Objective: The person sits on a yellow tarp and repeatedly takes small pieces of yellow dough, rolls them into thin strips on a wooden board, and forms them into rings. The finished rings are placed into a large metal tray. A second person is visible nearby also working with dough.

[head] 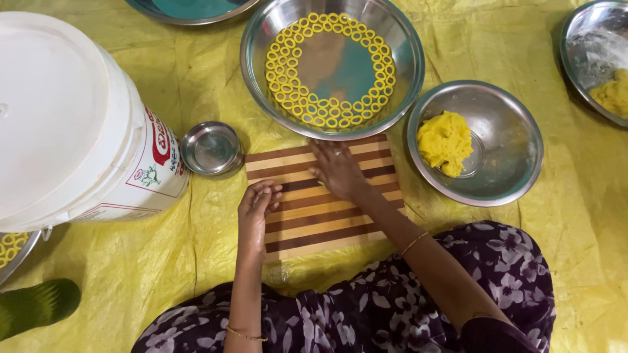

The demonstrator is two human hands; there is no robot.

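The striped wooden cutting board [320,202] of dark and pale bands lies flat on the yellow plastic sheet [510,274], at the centre of the view. The right hand [337,168] presses palm-down on its upper half, fingers spread and released, grasping nothing I can see. The left hand [257,202] rests at the board's 9 o'clock edge with fingers curled; whether a bit of dough sits under them I cannot tell.

At 12 o'clock from the board stands a wide steel bowl [258,46] lined with small yellow dough rings [288,98]. At 3 o'clock a smaller steel bowl [510,176] holds a lump of yellow dough [445,140]. The dough looks soft, moist and easily dented, best pinched off gently with fingertips; the rings seem fragile. A small steel cup [210,148] and a white plastic bucket [65,117] sit at 9 to 10 o'clock
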